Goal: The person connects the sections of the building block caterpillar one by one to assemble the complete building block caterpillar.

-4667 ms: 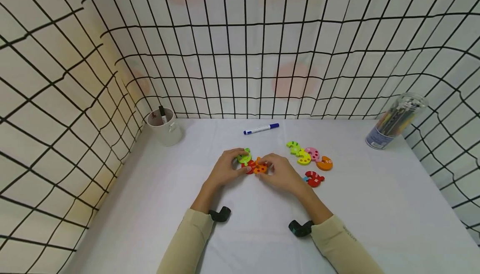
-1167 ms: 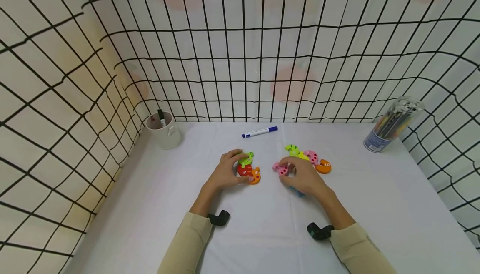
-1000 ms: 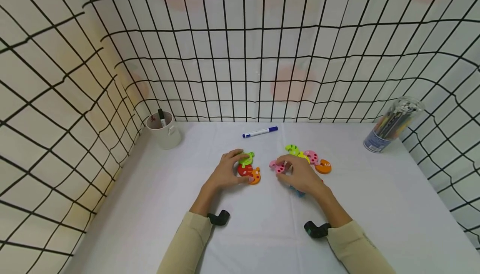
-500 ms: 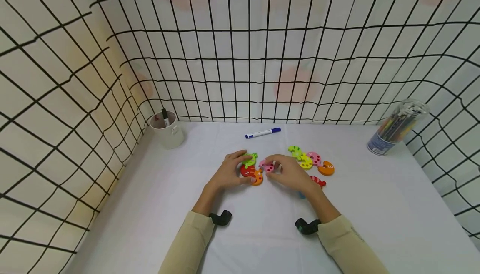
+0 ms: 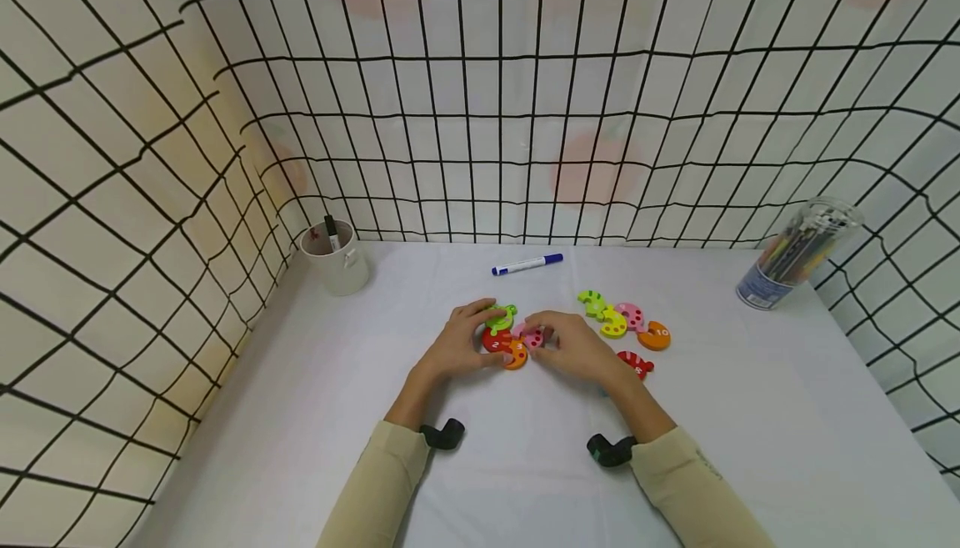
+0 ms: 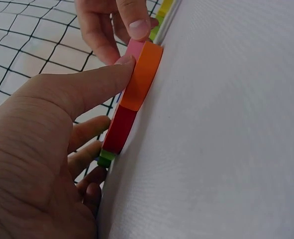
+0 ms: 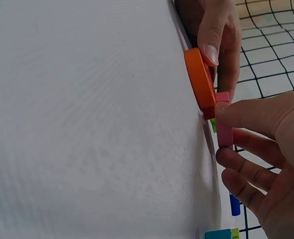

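Note:
My left hand holds a row of small flat wooden puzzle pieces on the white table: green, red with a 2 and orange. Its thumb presses the orange piece's edge while the other fingers curl round the green end. My right hand pinches a pink spotted puzzle piece between thumb and fingers. That pink piece meets the orange one in the right wrist view. Part of it is hidden behind the fingers in the head view.
Right of the hands lie green, yellow, pink and orange pieces. A red piece and a blue piece lie by the right wrist. Behind are a marker, cup, pencil jar and black mesh.
My right hand left the orange piece, took the pink piece on the right and carried it left against the joined pieces. My left hand stayed at the row.

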The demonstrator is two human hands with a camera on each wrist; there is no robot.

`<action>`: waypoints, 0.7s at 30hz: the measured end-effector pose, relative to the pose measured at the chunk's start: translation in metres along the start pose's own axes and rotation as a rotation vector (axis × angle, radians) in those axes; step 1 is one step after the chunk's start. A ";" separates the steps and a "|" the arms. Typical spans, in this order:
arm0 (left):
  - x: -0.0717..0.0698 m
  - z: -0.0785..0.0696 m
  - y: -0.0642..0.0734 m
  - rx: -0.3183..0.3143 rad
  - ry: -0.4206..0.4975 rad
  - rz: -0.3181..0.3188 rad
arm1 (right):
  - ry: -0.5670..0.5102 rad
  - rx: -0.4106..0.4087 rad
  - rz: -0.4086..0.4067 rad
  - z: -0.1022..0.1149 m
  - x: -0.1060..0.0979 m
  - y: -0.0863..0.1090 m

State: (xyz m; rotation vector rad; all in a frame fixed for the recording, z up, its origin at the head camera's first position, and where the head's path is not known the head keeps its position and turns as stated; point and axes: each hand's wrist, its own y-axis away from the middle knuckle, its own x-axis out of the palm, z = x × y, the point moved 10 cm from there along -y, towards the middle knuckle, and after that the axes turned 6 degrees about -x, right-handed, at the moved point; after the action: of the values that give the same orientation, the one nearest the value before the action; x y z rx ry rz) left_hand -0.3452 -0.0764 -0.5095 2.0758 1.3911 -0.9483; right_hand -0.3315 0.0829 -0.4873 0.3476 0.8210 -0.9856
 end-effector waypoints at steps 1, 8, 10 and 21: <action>0.000 0.000 0.000 0.001 -0.001 0.000 | 0.002 -0.002 0.001 0.001 0.000 0.000; -0.001 -0.001 0.000 0.011 -0.005 -0.013 | 0.033 -0.016 0.004 0.002 0.002 -0.001; -0.002 -0.001 0.000 0.012 -0.004 -0.017 | 0.039 -0.002 0.010 0.002 0.003 -0.002; -0.001 -0.004 0.001 0.024 0.016 -0.020 | 0.073 0.019 0.024 -0.001 0.007 -0.002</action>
State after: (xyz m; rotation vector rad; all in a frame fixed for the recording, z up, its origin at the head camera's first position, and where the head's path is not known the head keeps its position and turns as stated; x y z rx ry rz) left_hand -0.3436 -0.0745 -0.5065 2.0953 1.4177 -0.9634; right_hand -0.3315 0.0789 -0.4932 0.4111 0.8725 -0.9635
